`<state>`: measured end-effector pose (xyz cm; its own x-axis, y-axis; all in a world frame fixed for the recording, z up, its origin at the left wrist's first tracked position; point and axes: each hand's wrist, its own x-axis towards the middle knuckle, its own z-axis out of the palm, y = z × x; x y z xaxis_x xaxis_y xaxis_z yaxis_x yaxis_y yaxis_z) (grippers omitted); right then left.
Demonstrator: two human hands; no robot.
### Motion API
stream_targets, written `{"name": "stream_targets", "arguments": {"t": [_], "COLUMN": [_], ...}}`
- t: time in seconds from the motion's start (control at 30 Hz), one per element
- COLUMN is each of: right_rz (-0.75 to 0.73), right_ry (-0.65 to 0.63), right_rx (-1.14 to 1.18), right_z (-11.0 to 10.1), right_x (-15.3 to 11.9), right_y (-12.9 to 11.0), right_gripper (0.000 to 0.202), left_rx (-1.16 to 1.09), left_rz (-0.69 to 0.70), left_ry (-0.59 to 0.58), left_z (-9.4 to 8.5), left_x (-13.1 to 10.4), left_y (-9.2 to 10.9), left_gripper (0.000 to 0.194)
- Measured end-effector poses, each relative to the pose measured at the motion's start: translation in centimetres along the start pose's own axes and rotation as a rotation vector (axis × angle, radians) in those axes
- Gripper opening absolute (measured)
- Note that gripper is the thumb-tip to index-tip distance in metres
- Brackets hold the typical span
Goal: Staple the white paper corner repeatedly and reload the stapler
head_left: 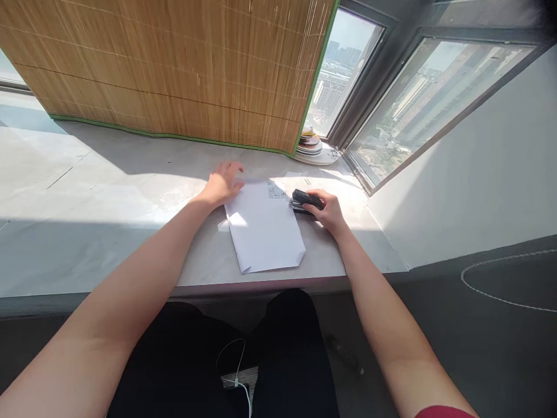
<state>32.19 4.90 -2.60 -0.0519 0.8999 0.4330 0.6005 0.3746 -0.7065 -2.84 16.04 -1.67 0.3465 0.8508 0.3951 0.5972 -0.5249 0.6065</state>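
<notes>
A white sheet or thin stack of paper point(266, 232) lies on the ledge in front of me, its lower corners bent or folded. A block of small dark print point(277, 190) shows near its upper right corner. My left hand point(223, 183) rests at the upper left corner, fingers spread and fingertips at the paper's edge. In my right hand point(327, 209) is a black stapler point(301, 197), gripped from the right side. The stapler's front end meets the right edge of the paper near the print; whether its jaws have the paper between them I cannot tell.
A bamboo blind point(174, 69) with green edging hangs at the back. Stacked plates point(310, 145) stand in the corner by the window frame point(363, 87). A white wall point(470, 139) bounds the right side. The ledge's front edge point(261, 283) runs just above my knees.
</notes>
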Motion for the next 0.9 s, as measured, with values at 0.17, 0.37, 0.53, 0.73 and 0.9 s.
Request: {"name": "stream_targets", "arguments": {"t": [0.17,0.37,0.53,0.73,0.9], "right_rz": [-0.123,-0.215,-0.25,-0.248,-0.251], "right_ry": [0.037,0.024,-0.024,-0.009,-0.013], "right_rx": [-0.183,-0.246,-0.28,-0.348,-0.375], "right_z": [0.5,1.1,1.4,1.9,2.1], "right_x": [0.0,-0.1,-0.1,0.0,-0.1], "right_y": [-1.0,-1.5,-1.7,-1.6,-1.6], "right_gripper": [0.036,0.037,0.048,0.052,0.051], "left_rx": [0.208,0.271,0.297,0.302,0.313], "left_rz": [0.382,0.568,0.598,0.589,0.58], "left_ry": [-0.269,-0.535,-0.565,-0.56,-0.583], "left_z": [2.4,3.6,3.5,3.7,3.5], "left_x": [-1.2,-2.4,-2.6,-2.7,-2.7], "left_y": [4.1,6.0,6.4,6.5,6.7], "left_gripper": [0.037,0.06,0.059,0.058,0.059]}}
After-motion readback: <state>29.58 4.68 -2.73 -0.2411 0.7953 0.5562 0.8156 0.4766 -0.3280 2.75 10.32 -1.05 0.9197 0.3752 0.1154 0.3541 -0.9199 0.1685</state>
